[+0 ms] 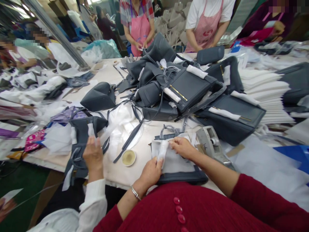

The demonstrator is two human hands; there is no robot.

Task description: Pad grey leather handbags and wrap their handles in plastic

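Observation:
In front of me lies a dark blue-grey bag with a light grey panel facing up. A white wrapping, rolled into a narrow tube, slants across that panel; what is inside it is hidden. My left hand, a bracelet at its wrist, grips the tube's lower end between thumb and fingers. At the upper end, the fingertips of my right hand are pinched together on the wrapping's edge. Just beyond my right hand stands a grey tape dispenser. Thin grey straps lie past the bag's far edge.
Dark bags are heaped mid-table, several with white-wrapped parts. A round dish sits left of my hands. White sheets are stacked at right. Close on my left, a co-worker's hand works at another bag. Co-workers stand opposite.

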